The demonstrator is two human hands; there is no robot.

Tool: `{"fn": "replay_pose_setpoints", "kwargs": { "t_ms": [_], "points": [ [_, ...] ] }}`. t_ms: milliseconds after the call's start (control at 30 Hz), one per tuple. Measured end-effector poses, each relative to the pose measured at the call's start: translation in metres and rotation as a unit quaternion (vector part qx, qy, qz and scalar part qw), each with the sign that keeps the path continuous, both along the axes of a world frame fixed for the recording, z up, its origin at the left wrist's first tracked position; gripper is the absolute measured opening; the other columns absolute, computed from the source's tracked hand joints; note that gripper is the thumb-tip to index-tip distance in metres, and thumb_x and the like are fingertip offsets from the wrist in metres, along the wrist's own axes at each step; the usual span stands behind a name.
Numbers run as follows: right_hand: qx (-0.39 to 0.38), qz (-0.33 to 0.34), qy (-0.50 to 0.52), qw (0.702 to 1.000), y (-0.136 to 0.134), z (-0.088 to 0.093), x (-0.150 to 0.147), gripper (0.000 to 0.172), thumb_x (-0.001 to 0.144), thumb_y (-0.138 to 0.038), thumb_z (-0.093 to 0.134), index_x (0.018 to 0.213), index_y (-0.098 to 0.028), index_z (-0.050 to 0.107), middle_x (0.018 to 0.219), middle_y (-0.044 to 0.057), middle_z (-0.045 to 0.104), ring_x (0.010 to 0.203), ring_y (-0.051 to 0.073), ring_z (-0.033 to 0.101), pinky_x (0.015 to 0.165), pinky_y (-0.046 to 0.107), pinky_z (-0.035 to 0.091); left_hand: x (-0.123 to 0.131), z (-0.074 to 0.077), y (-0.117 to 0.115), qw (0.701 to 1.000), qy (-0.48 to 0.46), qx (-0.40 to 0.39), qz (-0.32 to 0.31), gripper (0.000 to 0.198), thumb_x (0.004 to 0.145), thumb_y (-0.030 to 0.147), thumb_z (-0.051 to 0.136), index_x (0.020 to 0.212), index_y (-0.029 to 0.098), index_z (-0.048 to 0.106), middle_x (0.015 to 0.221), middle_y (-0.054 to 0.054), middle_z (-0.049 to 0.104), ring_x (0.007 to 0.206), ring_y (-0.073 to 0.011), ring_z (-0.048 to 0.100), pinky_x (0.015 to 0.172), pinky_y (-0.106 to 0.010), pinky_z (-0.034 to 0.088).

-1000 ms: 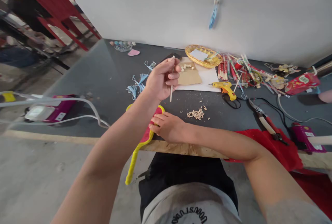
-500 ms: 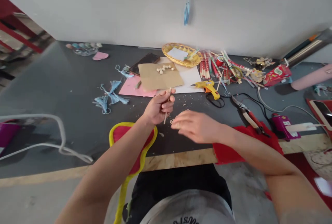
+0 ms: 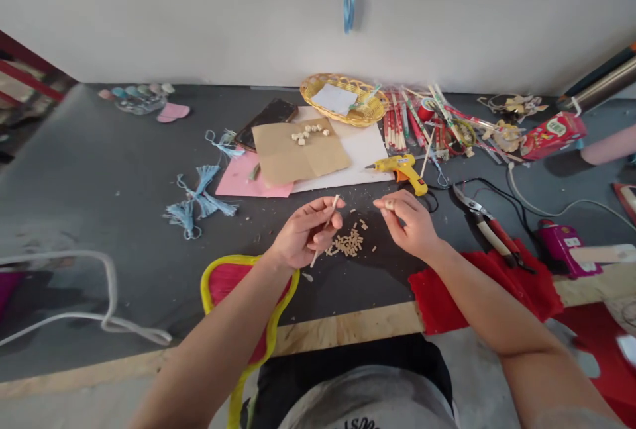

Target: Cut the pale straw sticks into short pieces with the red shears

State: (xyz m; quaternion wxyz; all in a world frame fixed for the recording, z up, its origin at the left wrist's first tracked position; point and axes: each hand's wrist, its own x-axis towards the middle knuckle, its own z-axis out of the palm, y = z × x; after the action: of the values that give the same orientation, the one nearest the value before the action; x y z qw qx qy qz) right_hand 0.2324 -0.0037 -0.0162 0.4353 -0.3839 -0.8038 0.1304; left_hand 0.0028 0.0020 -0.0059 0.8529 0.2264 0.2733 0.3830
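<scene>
My left hand [image 3: 309,230] is closed around a thin pale wooden stick [image 3: 334,206], whose two ends poke out above and below the fingers. To its right, my right hand [image 3: 410,222] pinches a small pale wooden piece [image 3: 389,204] between thumb and fingertips, apart from the stick. Under and between the hands lies a heap of short cut stick pieces [image 3: 350,243] on the dark tabletop. Behind them, several small whitish clusters [image 3: 311,132] rest on a sheet of brown card [image 3: 278,157].
A yellow glue gun [image 3: 401,169] and red-handled pruning shears [image 3: 489,227] lie to the right, near a red cloth [image 3: 442,296]. At the back stand a wicker basket [image 3: 368,116] and bundled sticks [image 3: 395,124]. Blue tassels [image 3: 201,194] and a white cable [image 3: 112,283] lie left.
My right hand has moved up and right, away from the left, uncovering the heap of cut pieces. The left hand still holds the stick, now slightly lower in view.
</scene>
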Motion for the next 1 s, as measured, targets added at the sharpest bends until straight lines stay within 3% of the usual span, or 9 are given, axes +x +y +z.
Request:
{"fn": "replay_pose_setpoints", "kwargs": {
  "t_ms": [200, 467, 633, 1000],
  "points": [
    [-0.017, 0.011, -0.004, 1.000, -0.003, 0.002, -0.001, 0.023, 0.089, -0.011, 0.053, 0.107, -0.022, 0.062, 0.095, 0.007, 0.067, 0.088, 0.018, 0.062, 0.078, 0.035, 0.054, 0.002, 0.006, -0.006, 0.997, 0.048, 0.011, -0.062, 0.016, 0.080, 0.020, 0.069, 0.093, 0.012, 0.065, 0.071, -0.005, 0.069, 0.038, -0.0025, 0.043, 0.030, -0.009, 0.025],
    [-0.045, 0.039, -0.140, 0.988, 0.002, -0.002, 0.003, 0.015, 0.092, -0.014, 0.050, 0.096, -0.018, 0.065, 0.090, 0.007, 0.068, 0.085, 0.019, 0.059, 0.079, 0.036, 0.053, -0.003, 0.007, 0.001, 0.998, 0.048, 0.002, 0.034, 0.018, 0.079, 0.015, 0.067, 0.096, 0.015, 0.062, 0.068, -0.001, 0.065, 0.039, -0.0022, 0.040, 0.029, -0.008, 0.024],
    [-0.073, 0.065, -0.211, 0.973, 0.002, -0.007, 0.002, 0.017, 0.091, -0.015, 0.052, 0.101, -0.017, 0.065, 0.094, 0.008, 0.067, 0.086, 0.020, 0.058, 0.080, 0.037, 0.052, -0.001, 0.006, 0.001, 0.998, 0.054, 0.001, 0.037, 0.025, 0.079, 0.014, 0.066, 0.102, 0.016, 0.059, 0.068, -0.001, 0.065, 0.039, -0.0031, 0.040, 0.029, -0.009, 0.024],
    [-0.077, 0.087, -0.208, 0.971, -0.001, -0.005, 0.002, 0.018, 0.092, -0.017, 0.052, 0.095, -0.019, 0.069, 0.091, 0.007, 0.066, 0.085, 0.019, 0.058, 0.078, 0.034, 0.051, 0.001, 0.005, -0.001, 0.998, 0.050, -0.012, 0.022, 0.031, 0.080, 0.015, 0.066, 0.110, 0.017, 0.057, 0.068, -0.001, 0.066, 0.038, -0.0030, 0.041, 0.030, -0.010, 0.025]
  ]
}}
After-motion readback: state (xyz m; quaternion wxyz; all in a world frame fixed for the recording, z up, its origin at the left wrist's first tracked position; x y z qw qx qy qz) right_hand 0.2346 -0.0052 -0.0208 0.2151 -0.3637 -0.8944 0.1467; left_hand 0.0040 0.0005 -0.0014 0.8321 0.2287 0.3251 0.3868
